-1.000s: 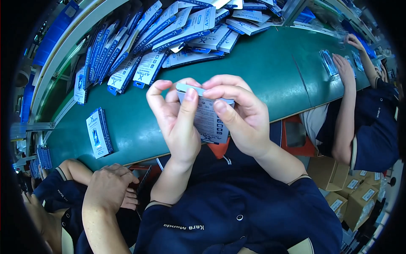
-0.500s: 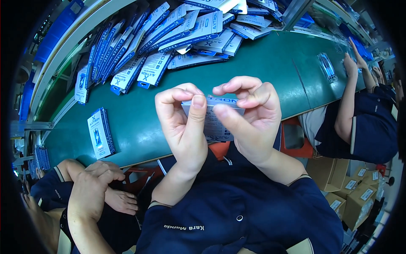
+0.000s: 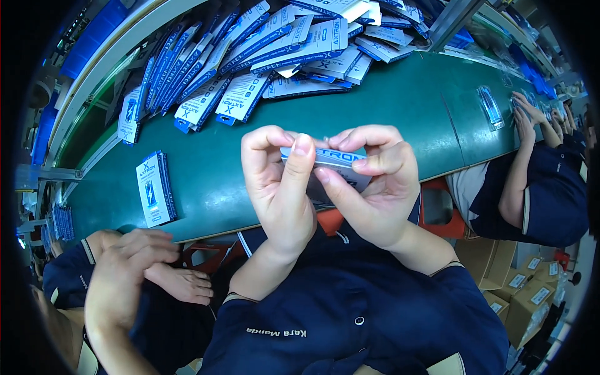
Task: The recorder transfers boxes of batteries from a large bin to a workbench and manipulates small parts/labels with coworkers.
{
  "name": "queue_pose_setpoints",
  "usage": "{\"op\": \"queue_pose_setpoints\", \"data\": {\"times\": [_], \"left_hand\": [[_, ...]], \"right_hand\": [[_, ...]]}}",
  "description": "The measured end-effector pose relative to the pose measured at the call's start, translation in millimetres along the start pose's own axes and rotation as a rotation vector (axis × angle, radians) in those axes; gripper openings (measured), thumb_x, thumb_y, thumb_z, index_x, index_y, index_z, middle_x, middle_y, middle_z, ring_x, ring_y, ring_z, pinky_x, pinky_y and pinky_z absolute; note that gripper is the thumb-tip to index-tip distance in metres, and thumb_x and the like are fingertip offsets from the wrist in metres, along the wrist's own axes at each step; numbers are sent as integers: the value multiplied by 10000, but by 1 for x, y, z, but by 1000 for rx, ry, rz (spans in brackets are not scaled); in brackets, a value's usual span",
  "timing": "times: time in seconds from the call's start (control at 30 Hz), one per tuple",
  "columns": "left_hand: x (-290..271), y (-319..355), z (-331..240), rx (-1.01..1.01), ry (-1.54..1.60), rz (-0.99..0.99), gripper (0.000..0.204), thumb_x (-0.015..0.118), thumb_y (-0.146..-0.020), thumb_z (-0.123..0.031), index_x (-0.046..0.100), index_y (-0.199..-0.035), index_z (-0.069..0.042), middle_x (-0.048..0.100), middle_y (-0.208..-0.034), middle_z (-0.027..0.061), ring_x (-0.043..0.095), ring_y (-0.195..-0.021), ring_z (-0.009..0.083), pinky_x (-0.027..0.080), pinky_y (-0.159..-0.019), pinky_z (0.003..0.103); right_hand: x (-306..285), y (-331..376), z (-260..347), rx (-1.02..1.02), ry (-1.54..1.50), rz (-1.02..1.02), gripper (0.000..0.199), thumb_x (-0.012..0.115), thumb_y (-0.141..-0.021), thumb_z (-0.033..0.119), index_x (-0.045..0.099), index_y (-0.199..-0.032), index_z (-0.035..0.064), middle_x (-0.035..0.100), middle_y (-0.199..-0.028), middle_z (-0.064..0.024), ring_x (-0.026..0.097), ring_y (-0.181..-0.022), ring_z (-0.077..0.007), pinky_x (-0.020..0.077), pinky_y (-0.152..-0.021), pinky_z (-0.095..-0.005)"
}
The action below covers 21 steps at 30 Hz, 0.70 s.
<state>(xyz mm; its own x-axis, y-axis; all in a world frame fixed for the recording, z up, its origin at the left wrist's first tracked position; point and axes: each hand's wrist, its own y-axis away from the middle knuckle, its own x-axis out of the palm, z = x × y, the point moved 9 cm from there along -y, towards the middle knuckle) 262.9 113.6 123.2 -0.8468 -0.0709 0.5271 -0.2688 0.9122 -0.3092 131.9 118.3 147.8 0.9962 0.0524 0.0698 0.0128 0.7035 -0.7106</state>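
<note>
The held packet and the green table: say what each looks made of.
Packet between left hand and right hand: seemingly glossy printed card, flat with crisp edges; possibly plastic-fronted. Table: smooth green surface, perhaps a rubber or vinyl belt, with soft sheen.

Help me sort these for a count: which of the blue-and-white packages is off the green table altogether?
The blue-and-white package pinched between the left hand and right hand. All others lie on the green table: the big heap and a small stack.

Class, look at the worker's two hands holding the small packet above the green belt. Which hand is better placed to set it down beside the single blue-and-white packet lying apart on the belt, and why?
Probably the left hand. It already pinches the small packet together with the right hand, and the single blue-and-white packet lies on the green belt on the left hand's side.
</note>
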Motion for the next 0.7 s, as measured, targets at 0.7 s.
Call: {"op": "queue_pose_setpoints", "data": {"times": [0.7], "left_hand": [[-179,-5,-95,46,-624,-297,616,564,-884,54,356,-1460,-7,552,-1304,178,579,-1158,225,470,-973,335]], "right_hand": [[122,29,-43,-491,417,890,289,756,-754,254,628,-813,2,532,-1307,-148,478,-1258,-330,374,-1087,-506]]}}
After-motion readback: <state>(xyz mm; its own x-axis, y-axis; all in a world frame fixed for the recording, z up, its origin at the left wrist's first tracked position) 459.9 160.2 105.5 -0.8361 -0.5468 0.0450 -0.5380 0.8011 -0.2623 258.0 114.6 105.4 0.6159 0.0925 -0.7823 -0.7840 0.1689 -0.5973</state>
